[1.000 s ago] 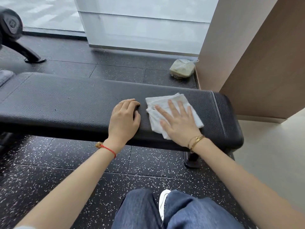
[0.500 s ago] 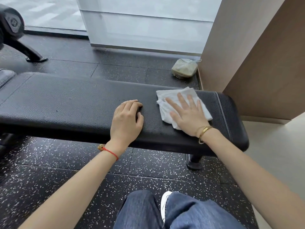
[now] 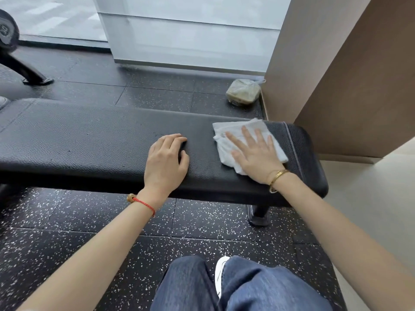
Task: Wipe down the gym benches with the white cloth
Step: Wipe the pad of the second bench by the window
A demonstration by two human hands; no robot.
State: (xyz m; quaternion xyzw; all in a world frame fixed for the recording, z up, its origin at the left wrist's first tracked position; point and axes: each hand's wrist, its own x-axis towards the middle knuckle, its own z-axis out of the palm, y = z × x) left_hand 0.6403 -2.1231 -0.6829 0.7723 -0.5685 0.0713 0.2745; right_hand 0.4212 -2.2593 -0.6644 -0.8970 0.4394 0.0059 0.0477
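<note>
Both my hands sit on the black bench (image 3: 94, 140): right hand (image 3: 256, 157) flat, fingers spread on the white cloth (image 3: 226, 131) near its right end; left hand (image 3: 165, 161) loosely curled, holding nothing. Soft and light, the cloth will likely bunch unless I press through the palm at its middle.

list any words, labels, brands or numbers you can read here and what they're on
No text here can be read.
Black round equipment part at the left edge: a pale mark, too blurred and cut off to read.
Bagged package on the floor by the wall: no legible print.
White cloth, black bench, gold bracelet: no lettering visible.
</note>
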